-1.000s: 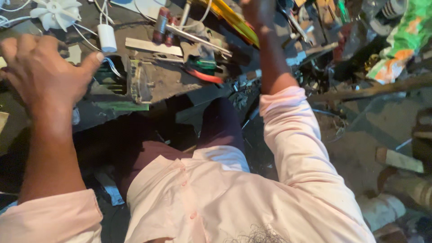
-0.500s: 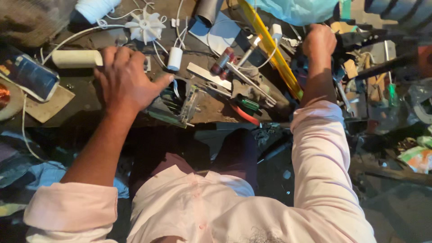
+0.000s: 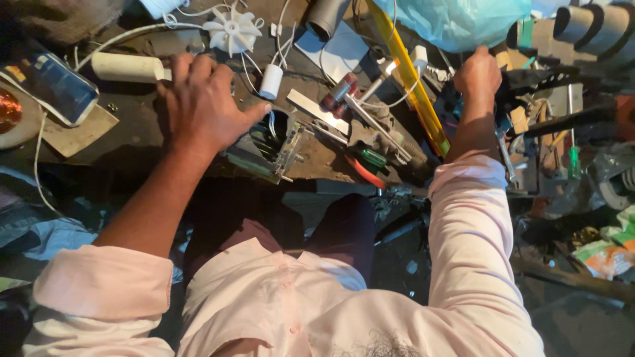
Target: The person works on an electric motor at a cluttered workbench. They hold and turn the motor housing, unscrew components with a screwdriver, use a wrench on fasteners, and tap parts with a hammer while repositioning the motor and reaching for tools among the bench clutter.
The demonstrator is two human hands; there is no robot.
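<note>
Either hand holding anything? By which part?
Left hand lies flat on the metal frame, no grip. Right hand is closed among the black tools; what it holds cannot be told.

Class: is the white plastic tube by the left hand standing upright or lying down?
Lying down. The white tube rests lengthwise on the bench, beside the left hand's fingers.

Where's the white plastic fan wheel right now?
In the head view the white fan wheel lies at the top of the cluttered bench, left of centre, just above the left hand, with the white tube to its lower left.
</note>
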